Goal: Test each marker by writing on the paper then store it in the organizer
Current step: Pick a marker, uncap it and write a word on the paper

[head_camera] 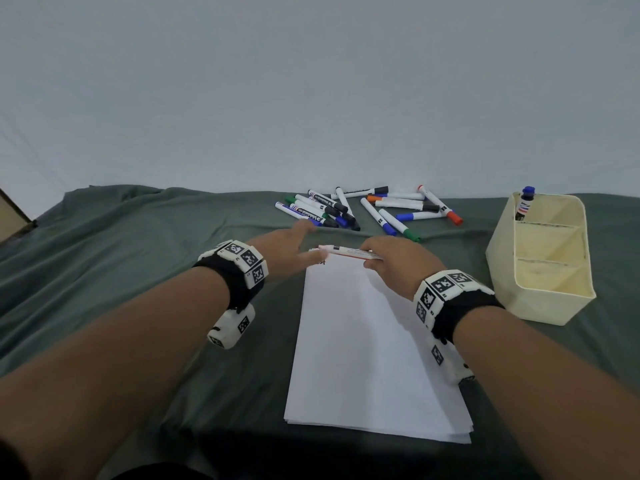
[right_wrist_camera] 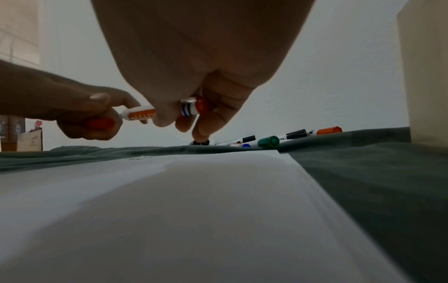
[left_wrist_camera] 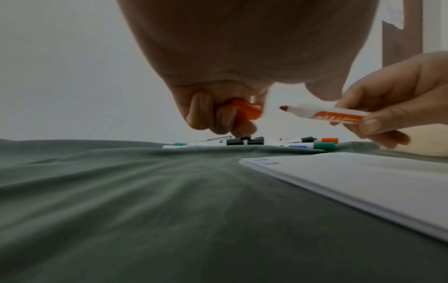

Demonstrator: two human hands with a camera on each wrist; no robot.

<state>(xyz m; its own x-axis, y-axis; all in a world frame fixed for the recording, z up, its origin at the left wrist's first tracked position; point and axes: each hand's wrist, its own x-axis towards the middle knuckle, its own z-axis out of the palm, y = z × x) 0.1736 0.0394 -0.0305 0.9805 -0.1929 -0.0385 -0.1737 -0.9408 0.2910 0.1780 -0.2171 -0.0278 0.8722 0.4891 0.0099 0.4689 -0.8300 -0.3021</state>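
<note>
left wristband (head_camera: 242,268): black, white marker blocks | right wristband (head_camera: 446,296): same
</note>
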